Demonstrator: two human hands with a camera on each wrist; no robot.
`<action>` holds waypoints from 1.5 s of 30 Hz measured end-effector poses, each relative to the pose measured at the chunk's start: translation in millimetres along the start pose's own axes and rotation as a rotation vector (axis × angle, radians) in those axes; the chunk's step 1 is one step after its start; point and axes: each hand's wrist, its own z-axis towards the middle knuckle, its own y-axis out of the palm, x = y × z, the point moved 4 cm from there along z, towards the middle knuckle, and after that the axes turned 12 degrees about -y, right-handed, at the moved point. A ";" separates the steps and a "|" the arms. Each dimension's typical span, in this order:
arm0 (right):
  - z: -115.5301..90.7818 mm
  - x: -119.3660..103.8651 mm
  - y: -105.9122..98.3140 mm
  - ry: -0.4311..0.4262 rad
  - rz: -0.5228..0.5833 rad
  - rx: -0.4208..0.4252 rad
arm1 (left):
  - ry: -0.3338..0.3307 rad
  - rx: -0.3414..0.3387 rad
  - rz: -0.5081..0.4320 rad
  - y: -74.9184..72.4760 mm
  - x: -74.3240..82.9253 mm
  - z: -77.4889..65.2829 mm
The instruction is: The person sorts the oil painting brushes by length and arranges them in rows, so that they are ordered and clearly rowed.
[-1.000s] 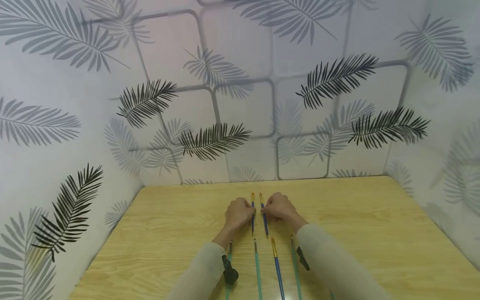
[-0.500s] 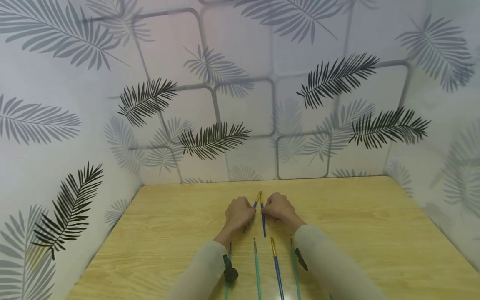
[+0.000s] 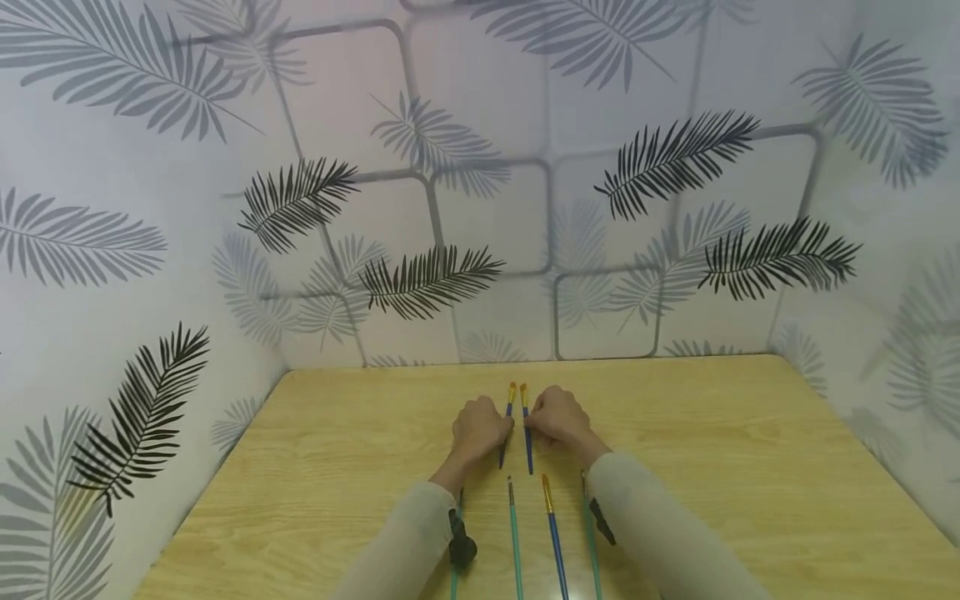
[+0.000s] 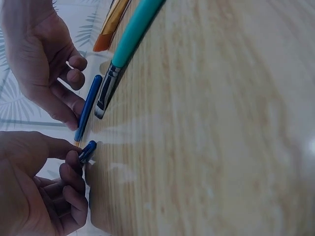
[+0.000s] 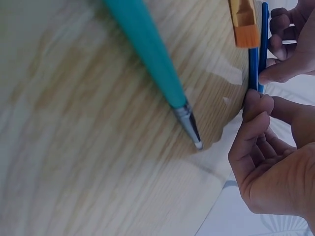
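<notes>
Head view: left hand (image 3: pixel 480 429) pinches the left brush (image 3: pixel 509 408); right hand (image 3: pixel 559 414) pinches the right brush (image 3: pixel 528 442), bristles toward the wall (image 3: pixel 495 217). Judged status: pair side by side, slightly skewed; release not yet done. At least 4 other brushes (image 3: pixel 556 546), none gripped, lie farther from the wall. Wood-grain table (image 3: pixel 750 467) extends to the wall, which carries a leaf print

Left sleeve (image 3: pixel 408 533), right sleeve (image 3: pixel 667 521): long, pale cream. Black rounded device (image 3: pixel 462 548) beside left one, black piece (image 3: pixel 602 522) beside right one.
</notes>
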 end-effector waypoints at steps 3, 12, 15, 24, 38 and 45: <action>0.7 0.8 1.4 0.001 0.009 0.009 | -0.003 -0.005 0.003 0.5 -0.9 0.7; 2.7 1.6 1.1 0.002 -0.001 0.032 | -0.002 0.001 0.002 1.3 -1.4 1.7; 2.5 0.9 -0.1 0.005 0.001 0.032 | -0.005 0.000 0.007 1.0 -1.5 1.9; 2.1 1.0 1.0 0.015 0.001 0.023 | 0.008 -0.006 -0.009 0.3 -0.9 -0.5; 0.4 -0.7 -6.4 -0.004 -0.007 0.060 | -0.003 0.050 0.006 -9.4 4.1 -5.4; -3.3 5.0 -9.7 -0.020 0.079 0.052 | -0.015 0.035 -0.033 -13.5 1.6 -7.5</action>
